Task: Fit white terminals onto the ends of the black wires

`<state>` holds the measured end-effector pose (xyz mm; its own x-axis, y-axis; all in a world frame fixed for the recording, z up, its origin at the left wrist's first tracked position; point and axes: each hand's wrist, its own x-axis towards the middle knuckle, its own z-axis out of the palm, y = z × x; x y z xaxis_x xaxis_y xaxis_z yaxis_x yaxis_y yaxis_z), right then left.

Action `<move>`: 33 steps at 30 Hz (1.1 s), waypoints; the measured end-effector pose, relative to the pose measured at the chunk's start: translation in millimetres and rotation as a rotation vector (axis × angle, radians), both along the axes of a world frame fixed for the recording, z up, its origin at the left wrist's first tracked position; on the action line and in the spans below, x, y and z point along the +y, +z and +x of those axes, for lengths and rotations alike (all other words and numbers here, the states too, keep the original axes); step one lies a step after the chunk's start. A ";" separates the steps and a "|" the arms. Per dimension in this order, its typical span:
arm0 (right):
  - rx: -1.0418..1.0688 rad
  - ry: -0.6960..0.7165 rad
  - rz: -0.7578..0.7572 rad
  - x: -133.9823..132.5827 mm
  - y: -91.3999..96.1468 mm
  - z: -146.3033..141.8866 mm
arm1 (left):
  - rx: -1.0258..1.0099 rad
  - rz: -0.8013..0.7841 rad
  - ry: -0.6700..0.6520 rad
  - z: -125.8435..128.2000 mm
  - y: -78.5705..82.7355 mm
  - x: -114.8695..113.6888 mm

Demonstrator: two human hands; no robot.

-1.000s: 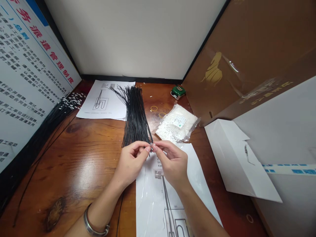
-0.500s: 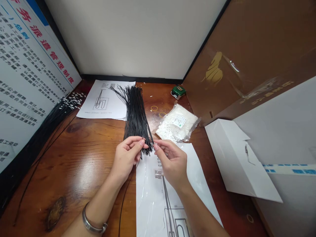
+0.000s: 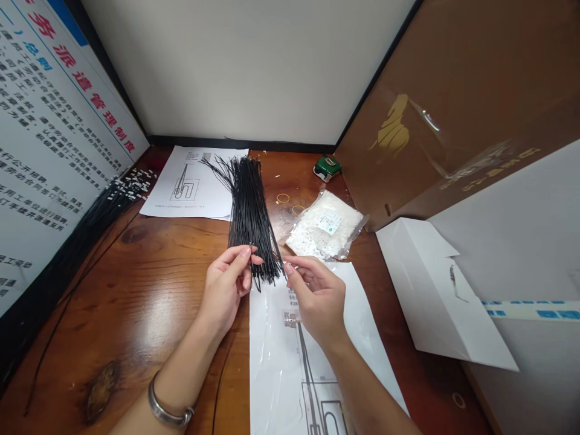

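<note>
A bundle of thin black wires [image 3: 250,211] lies lengthwise in the middle of the wooden table [image 3: 149,284]. My left hand [image 3: 226,289] pinches the near left part of the bundle between thumb and fingers. My right hand [image 3: 315,296] hovers at the bundle's near right end, thumb and forefinger pinched on something tiny I cannot make out. Under my right hand lies a plastic-covered drawing sheet [image 3: 290,362]. A clear bag of small white parts [image 3: 326,226] rests just beyond my right hand.
Another drawing sheet [image 3: 193,181] lies at the back. A second pile of black wires with white ends [image 3: 109,205] runs along the left board. A green tape measure [image 3: 327,168], rubber bands [image 3: 283,198], a white box [image 3: 435,296] and brown cardboard [image 3: 453,109] stand on the right.
My hands, pinched together at the bundle's near end, have separated. My left hand moved left and up along the wires; my right hand stayed almost still.
</note>
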<state>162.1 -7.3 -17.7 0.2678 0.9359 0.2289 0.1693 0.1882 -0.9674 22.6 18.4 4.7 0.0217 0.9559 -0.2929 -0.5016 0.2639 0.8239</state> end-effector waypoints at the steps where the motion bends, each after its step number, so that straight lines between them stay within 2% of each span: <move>1: 0.000 0.002 -0.002 -0.2 0.4 0.0 | 0.004 -0.003 -0.001 -0.1 0.1 -0.2; 7: 0.000 0.034 -0.003 -1.4 2.2 0.5 | 0.034 0.007 -0.034 -0.7 1.3 -1.3; 15: 0.024 0.131 0.058 -1.0 3.4 1.1 | 0.339 0.141 -0.229 3.3 4.5 -6.9; 23: 0.073 0.151 0.023 -1.4 2.6 0.6 | 0.413 0.195 -0.305 4.3 1.5 -8.2; 26: 0.079 0.112 -0.003 -0.7 2.8 0.0 | 0.437 0.201 -0.312 4.5 2.6 -8.4; 33: 0.207 -0.108 -0.100 4.4 6.7 1.7 | 0.493 0.187 -0.367 3.3 3.9 -9.7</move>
<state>163.8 -3.0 -11.0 0.3991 0.9145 0.0665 -0.0202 0.0813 -0.9965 25.9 8.7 8.6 0.2628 0.9477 -0.1813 0.0435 0.1761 0.9834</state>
